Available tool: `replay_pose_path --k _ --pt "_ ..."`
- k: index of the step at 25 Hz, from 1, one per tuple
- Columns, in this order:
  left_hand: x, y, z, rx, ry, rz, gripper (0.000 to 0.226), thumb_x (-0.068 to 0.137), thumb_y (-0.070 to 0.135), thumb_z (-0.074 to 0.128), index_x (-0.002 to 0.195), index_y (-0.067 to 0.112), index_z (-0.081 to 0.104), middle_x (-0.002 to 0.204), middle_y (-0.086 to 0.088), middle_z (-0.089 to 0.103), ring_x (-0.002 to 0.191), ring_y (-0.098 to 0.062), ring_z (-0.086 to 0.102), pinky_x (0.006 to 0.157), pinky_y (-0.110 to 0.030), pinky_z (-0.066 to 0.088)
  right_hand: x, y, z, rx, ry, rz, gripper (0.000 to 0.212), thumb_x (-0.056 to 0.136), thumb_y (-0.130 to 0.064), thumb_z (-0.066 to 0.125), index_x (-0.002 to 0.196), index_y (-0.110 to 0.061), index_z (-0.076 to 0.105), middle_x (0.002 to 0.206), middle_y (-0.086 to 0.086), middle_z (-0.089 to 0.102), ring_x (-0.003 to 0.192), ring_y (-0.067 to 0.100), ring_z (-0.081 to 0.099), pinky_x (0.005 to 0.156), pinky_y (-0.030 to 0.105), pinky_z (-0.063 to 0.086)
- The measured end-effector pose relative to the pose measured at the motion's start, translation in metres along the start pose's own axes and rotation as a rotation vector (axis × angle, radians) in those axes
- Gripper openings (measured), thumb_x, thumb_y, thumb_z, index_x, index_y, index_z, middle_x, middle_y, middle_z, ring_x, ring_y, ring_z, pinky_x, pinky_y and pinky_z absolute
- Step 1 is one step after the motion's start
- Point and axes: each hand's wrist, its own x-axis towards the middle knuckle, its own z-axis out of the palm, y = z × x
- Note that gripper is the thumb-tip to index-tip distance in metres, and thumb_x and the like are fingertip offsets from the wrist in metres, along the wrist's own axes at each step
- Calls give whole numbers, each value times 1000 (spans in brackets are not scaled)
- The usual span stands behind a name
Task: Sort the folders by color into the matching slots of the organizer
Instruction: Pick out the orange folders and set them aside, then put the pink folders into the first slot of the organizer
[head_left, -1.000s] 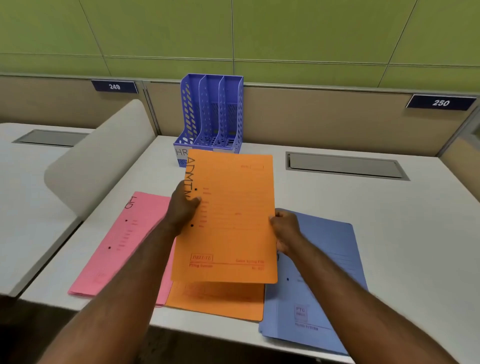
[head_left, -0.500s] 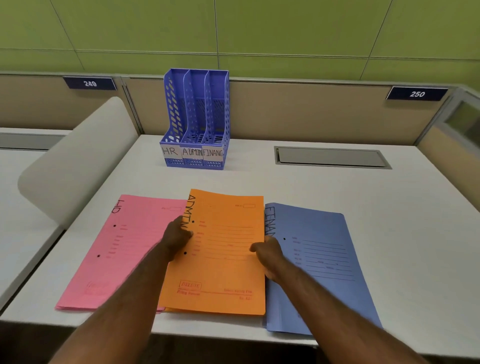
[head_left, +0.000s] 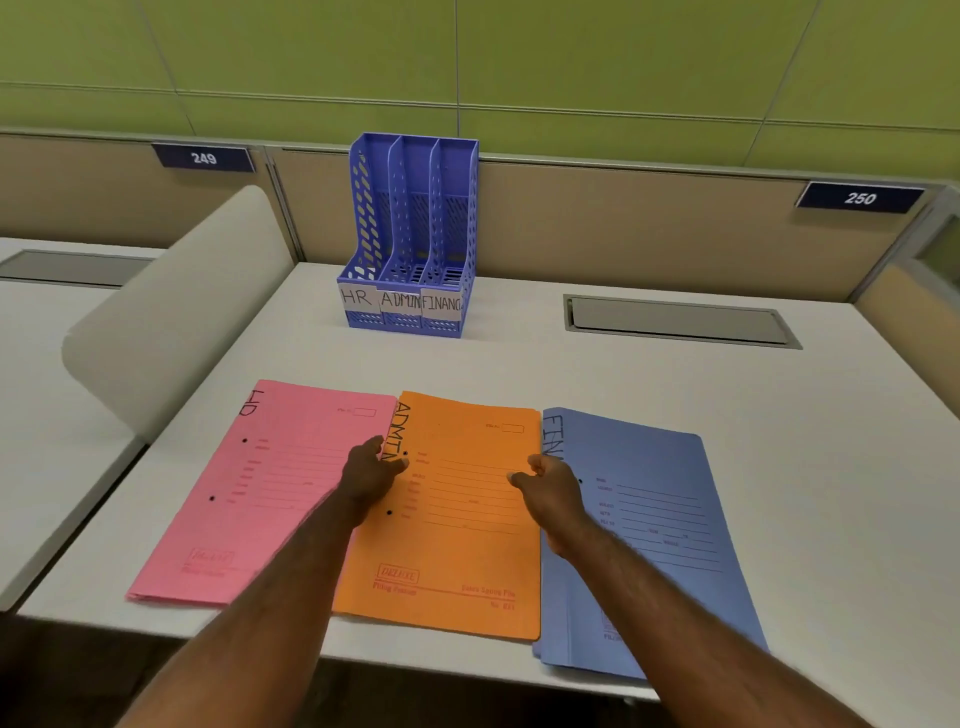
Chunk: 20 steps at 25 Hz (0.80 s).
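Observation:
Three folder stacks lie side by side near the desk's front edge: pink marked HR, orange marked ADMIN, blue marked FINANCE. The top orange folder lies flat on its stack. My left hand pinches its left edge, thumb on top. On the folder's right edge sits my right hand, fingers curled around it. The blue three-slot organizer stands upright at the back of the desk, labelled HR, ADMIN, FINANCE from left to right. All of its slots look empty.
A curved white divider rises along the desk's left side. A grey cable hatch is set into the desk at the back right. A beige partition stands right behind the organizer.
The orange folder, held up in front of the organizer a second ago, has come down flat onto the orange stack. Both hands lowered with it and stay at its edges.

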Motion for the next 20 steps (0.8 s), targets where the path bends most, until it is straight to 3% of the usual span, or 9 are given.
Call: replay_pose_path --k 4,9,14,20 --pt "-1 2 -10 133 73 50 62 89 18 67 144 12 39 150 -17 37 135 -38 39 109 -54 36 7 -11 15 -78 -40 -99 51 89 -21 65 136 -13 48 143 7 49 129 23 47 95 32 42" --pt "-11 -1 -26 258 160 107 56 87 23 69 138 16 47 145 -12 42 134 -31 39 111 -47 34 22 -28 52 -181 -193 -239 50 89 -18 66 136 -12 49 144 7 47 132 24 44 107 40 42" --pt "-20 -9 -52 315 229 60 52 89 25 67 137 18 47 146 -9 41 135 -29 36 110 -44 32 29 -49 92 -257 -369 -327 53 88 -19 66 137 -15 46 146 7 45 132 24 44 103 34 41" --pt "-21 -32 -100 322 333 50 50 89 23 67 135 19 48 146 -9 42 135 -28 37 115 -47 28 29 -61 139 -306 -460 -382 53 87 -20 66 136 -13 46 144 8 45 128 22 46 98 28 39"
